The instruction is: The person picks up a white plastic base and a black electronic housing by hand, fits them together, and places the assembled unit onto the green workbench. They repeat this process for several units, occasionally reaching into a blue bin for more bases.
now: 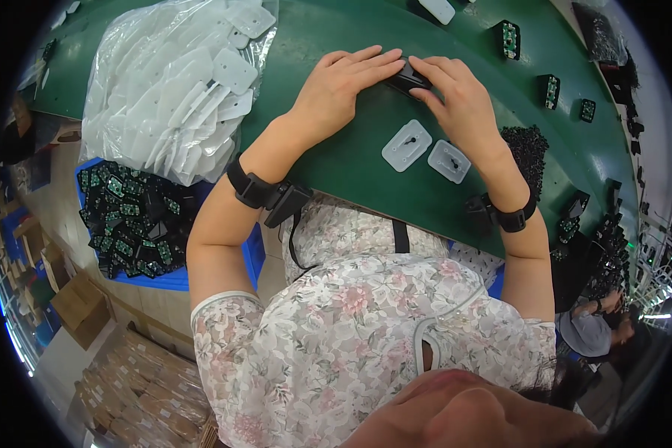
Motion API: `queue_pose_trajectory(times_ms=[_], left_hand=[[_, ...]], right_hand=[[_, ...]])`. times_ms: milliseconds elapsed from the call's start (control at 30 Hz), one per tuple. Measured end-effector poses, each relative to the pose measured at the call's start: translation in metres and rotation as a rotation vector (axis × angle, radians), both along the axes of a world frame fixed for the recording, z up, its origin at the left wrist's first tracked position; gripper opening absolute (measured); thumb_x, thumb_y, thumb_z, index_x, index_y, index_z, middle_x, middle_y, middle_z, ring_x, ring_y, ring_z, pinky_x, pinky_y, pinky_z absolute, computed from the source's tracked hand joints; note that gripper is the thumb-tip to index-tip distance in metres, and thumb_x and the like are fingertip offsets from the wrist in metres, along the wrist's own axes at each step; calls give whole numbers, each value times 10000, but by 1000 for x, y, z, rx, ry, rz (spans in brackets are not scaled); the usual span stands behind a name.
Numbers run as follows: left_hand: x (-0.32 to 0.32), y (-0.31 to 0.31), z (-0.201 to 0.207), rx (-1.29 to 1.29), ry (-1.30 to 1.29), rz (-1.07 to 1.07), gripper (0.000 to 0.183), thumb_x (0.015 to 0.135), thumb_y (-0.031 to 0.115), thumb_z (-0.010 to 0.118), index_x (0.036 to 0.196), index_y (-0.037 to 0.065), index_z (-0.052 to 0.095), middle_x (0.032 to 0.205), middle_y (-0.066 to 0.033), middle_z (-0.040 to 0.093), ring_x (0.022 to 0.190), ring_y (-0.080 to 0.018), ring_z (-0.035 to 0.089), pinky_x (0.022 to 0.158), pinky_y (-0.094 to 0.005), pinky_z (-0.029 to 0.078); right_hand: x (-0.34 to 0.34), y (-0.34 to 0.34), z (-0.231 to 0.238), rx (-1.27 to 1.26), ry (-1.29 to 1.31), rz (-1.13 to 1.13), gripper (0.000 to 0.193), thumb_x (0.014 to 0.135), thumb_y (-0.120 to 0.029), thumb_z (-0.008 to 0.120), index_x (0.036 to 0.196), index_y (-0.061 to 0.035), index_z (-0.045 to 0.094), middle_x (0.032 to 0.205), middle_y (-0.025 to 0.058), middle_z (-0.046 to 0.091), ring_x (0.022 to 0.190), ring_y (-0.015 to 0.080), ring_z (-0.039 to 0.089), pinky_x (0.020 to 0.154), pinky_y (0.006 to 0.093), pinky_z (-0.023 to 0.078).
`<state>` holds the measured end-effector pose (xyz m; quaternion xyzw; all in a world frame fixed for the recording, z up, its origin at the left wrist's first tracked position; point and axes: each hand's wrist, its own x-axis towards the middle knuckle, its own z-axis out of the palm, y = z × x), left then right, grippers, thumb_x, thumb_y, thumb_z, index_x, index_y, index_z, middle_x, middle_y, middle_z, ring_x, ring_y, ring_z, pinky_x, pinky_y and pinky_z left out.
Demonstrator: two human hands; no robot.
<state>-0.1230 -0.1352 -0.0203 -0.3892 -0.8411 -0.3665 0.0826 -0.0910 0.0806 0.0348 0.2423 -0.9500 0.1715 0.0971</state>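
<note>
Green tabletop (299, 37) stretches across a cluttered workroom; my clock centres on the black housing (407, 78) held between two hands above it. I see the right hand (459, 86) pinching that housing, fingers curled over, thumb on the near side. Nearly straight fingers of the left hand (343, 82) lie over its left end; the thumb is hidden, so I can't say whether it grips. Even pressure from both sides, right thumb bracing, would, I judge, keep it steadiest. Nearby, a translucent plate (403, 149) lies at six o'clock, a smaller plate (444, 158) at five. Farther out: heaped small black pieces (529, 145) at four, a circuit-board housing (549, 91) at three, a bag of white plates (164, 97) at nine, a filled blue bin (254, 257) at eight, and beyond it a cardboard box (81, 306).
</note>
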Motion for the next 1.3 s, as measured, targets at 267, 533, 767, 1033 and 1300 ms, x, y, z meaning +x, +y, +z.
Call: queue_pose_trajectory(times_ms=[267, 533, 767, 1033, 1300], left_hand=[[7, -1, 8, -112, 90, -11, 602, 762, -87, 510, 1315, 148, 550, 1395, -7, 520, 1267, -203, 498, 1003, -373, 398], [6, 19, 12, -107, 232, 73, 521, 748, 39, 616, 1263, 92, 565, 1292, -76, 590, 1095, -220, 603, 885, -341, 484], [-14, 56, 19, 284, -446, 105, 278, 862, 146, 670, 1062, -45, 642, 864, -150, 697, 771, -252, 688, 676, -294, 532], [-2, 106, 53, 371, -641, -47, 435, 857, 225, 708, 1192, -9, 557, 987, -115, 654, 819, -180, 641, 661, -296, 514], [51, 35, 34, -148, -147, 89, 422, 797, 239, 742, 1121, 28, 573, 1051, -148, 553, 938, -324, 550, 777, -380, 476]], right_hand=[[15, -14, -1, 184, 107, -55, 443, 762, -105, 707, 1194, -81, 613, 1038, 57, 614, 895, 239, 590, 753, 333, 509], [-7, 14, 4, -83, -59, -4, 456, 757, -92, 704, 1204, -111, 614, 983, 81, 627, 894, 241, 607, 731, 325, 519], [-5, 42, -1, -1010, -589, -198, 355, 901, -135, 653, 1235, -43, 575, 1087, 59, 609, 1014, 151, 589, 868, 300, 523], [22, 110, 29, -1197, -168, -479, 380, 917, -188, 652, 1242, -9, 568, 1114, 63, 620, 1018, 147, 593, 911, 295, 472], [10, 267, -4, -1189, 2, -990, 445, 917, -222, 658, 1261, 38, 547, 1072, 112, 634, 974, 188, 634, 838, 294, 510]])
